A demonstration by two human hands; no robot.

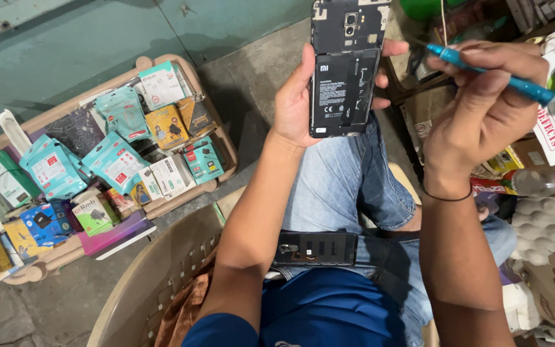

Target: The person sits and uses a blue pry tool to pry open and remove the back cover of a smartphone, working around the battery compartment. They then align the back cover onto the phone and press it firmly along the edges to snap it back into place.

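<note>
Above the lap, the left hand (pixel 300 96) clasps an opened phone (pixel 345 67) while the right hand (pixel 489 103) pinches a blue screwdriver (pixel 493 72).

The left fingers wrap the phone's edges, thumb along its left side, fingertips showing at its right side; the phone stands upright with its back cover off, black battery and camera module bared. The right fingers are closed around the screwdriver, which lies slanted, its tip pointing toward the phone's upper right corner, just beside it but apart. A thin black band circles the right wrist. Below, the phone's removed back cover (pixel 316 249) rests across the jeans. To the left, a beige tray (pixel 216 177) holds many small packets of accessories. To the right, a red-capped bottle (pixel 534 183) lies among clutter.
</note>
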